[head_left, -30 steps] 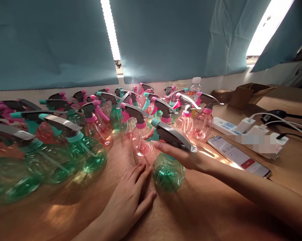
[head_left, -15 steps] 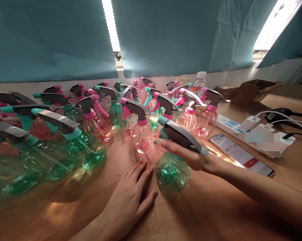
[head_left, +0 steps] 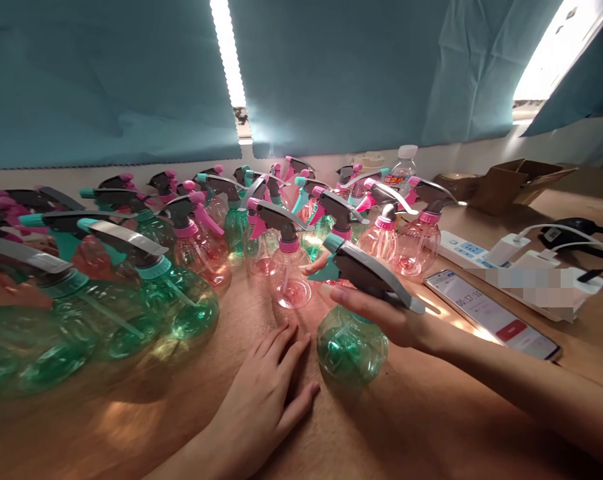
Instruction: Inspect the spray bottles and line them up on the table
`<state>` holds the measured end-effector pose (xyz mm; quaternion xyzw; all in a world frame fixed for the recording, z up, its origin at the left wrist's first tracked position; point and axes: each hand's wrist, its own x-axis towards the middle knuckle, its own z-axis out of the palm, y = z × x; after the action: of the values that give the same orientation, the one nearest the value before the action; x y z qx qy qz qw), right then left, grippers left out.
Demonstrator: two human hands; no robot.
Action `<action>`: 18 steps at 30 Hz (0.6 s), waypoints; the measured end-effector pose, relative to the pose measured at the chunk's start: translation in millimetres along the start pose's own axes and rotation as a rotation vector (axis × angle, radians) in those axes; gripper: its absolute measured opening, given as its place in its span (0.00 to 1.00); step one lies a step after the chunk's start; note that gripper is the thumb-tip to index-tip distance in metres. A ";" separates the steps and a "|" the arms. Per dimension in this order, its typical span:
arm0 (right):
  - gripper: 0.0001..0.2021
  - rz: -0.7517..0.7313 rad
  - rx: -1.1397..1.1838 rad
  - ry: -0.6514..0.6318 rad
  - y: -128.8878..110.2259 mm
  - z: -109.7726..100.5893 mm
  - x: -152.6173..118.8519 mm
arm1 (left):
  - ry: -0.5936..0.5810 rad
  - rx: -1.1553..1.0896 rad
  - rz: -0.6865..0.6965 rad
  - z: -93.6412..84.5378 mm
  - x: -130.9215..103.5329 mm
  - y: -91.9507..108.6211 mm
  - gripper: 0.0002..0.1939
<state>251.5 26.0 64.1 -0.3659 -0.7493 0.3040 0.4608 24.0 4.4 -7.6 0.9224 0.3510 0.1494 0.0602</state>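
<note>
My right hand point(head_left: 396, 317) is wrapped round the neck of a green spray bottle point(head_left: 352, 347) with a grey and teal trigger head. That bottle is upright, its base at or very near the table; I cannot tell whether it touches. Palm down on the brown table surface point(head_left: 181, 400), my left hand point(head_left: 266, 383) lies flat with its fingers stretched out, just left of the green bottle. Beyond the left fingertips stands a clear pink spray bottle point(head_left: 290, 277). A green spray bottle point(head_left: 179, 297) with a teal collar is farther left.
Several more pink and green spray bottles crowd the back and left. To the right lie a phone point(head_left: 491, 313) showing a timer and a white power strip point(head_left: 464, 250) with plugs and cables. Behind them are an open cardboard box point(head_left: 516, 187) and a white-capped plastic bottle point(head_left: 405, 160).
The view has shifted slightly, so the whole scene sits a little farther right. Both hands keep nearly the same pose, and the right hand still holds the green spray bottle.
</note>
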 end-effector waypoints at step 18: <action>0.14 -0.003 0.219 0.018 4.6 7.0 -1.5 | 0.064 -0.021 0.011 6.5 -2.3 -2.4 0.25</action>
<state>246.9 26.4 57.0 -0.3149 -0.7080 0.3800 0.5052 23.0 4.6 -14.8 0.9185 0.3459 0.1828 0.0576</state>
